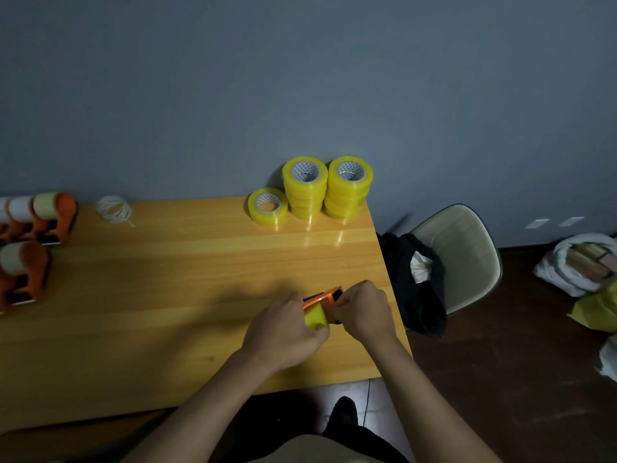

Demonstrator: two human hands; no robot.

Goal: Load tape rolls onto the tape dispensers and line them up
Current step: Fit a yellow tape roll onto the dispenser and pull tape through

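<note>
An orange tape dispenser (326,296) lies near the table's right edge with a yellow tape roll (315,316) on it. My left hand (285,332) grips the yellow roll from the left. My right hand (364,309) holds the dispenser's right side, its fingers curled over it. At the back right stand two stacks of yellow rolls (304,187) (349,185), with a single yellow roll (267,206) lying flat beside them. Several loaded orange dispensers (55,217) (23,275) sit at the far left.
The wooden table (167,279) has a loose curl of clear tape (114,208) at the back left. A beige chair (464,255) with dark clothing (414,282) stands right of the table. Bags (577,262) lie on the floor further right.
</note>
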